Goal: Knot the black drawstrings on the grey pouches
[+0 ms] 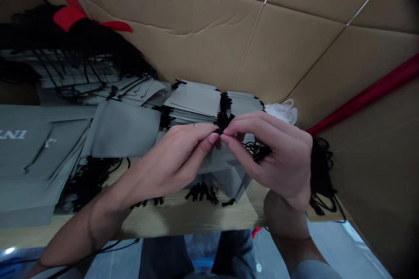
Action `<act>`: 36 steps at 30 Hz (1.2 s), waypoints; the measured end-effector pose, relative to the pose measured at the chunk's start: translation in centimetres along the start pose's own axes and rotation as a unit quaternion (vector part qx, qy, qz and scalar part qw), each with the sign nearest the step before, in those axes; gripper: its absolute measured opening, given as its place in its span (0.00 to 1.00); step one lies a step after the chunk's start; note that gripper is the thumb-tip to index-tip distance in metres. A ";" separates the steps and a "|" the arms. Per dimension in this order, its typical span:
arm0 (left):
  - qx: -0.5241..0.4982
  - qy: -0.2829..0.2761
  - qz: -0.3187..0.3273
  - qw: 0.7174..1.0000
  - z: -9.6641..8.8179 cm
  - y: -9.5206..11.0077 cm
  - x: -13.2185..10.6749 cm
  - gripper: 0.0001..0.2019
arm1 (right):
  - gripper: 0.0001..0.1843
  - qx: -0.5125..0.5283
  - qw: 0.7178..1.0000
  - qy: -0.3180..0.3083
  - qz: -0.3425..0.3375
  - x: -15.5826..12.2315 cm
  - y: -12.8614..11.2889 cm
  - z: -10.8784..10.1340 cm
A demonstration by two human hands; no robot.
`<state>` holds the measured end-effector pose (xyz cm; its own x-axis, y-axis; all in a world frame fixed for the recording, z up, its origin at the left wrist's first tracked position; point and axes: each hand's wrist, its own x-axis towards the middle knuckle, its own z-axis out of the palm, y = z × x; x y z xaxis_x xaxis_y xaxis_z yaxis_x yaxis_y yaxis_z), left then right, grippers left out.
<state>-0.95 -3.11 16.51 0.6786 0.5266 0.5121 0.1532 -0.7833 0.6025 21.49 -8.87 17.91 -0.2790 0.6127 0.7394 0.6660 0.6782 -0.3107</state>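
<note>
Fingertips of both hands meet over the middle of the table, pinching a short black cord [225, 124]. My left hand [183, 152] grips it between thumb and forefinger, and a ring shows on one finger. My right hand [275, 152] pinches the cord from the other side, its fingers curled. Beneath the hands lies a grey drawstring pouch [229, 174], partly covered by them. Black cord ends [202, 192] fan out below it near the table's front edge. Whether the cord in my fingers is knotted is too small to tell.
Stacks of grey pouches [196, 98] stand behind the hands. More pouches [127, 126] and a heap of black cords [88, 183] lie left. Black cords [321, 170] hang at the right edge of the wooden table [196, 220]. Cardboard walls [212, 30] enclose the back and right.
</note>
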 end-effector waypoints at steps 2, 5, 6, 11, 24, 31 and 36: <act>-0.003 0.002 0.013 1.000 0.2 0.1 -0.1 0.14 | 0.08 0.002 1.000 0.011 0.002 0.0 -0.1 0.2; 0.014 0.010 0.029 0.999 0.3 0.1 -0.1 0.13 | 0.10 0.016 1.000 0.008 0.012 0.0 -0.4 0.3; 0.019 0.013 0.034 0.999 0.3 0.1 0.0 0.14 | 0.11 0.021 1.000 0.005 0.017 0.0 -0.4 0.2; -0.001 0.082 0.025 0.996 0.1 -0.2 -0.1 0.09 | 0.11 0.045 0.997 0.020 0.054 -0.1 -0.3 0.0; -0.038 0.182 0.109 0.977 0.2 -1.1 -0.5 0.11 | 0.11 0.110 0.993 -0.001 0.042 0.4 -0.1 -0.9; 0.059 0.201 0.146 0.967 1.2 -1.5 -0.5 0.12 | 0.11 0.086 0.996 -0.019 0.030 0.2 -0.3 -0.5; 0.108 0.220 0.138 0.960 1.7 -2.0 -0.5 0.13 | 0.12 0.090 0.994 0.000 0.066 0.1 -0.4 0.2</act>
<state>-0.40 -2.38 14.07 0.3528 0.3415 0.8711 0.1888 -0.9378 0.2912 21.11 -8.99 18.00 -0.1975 0.7012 0.6851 0.5624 0.6534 -0.5066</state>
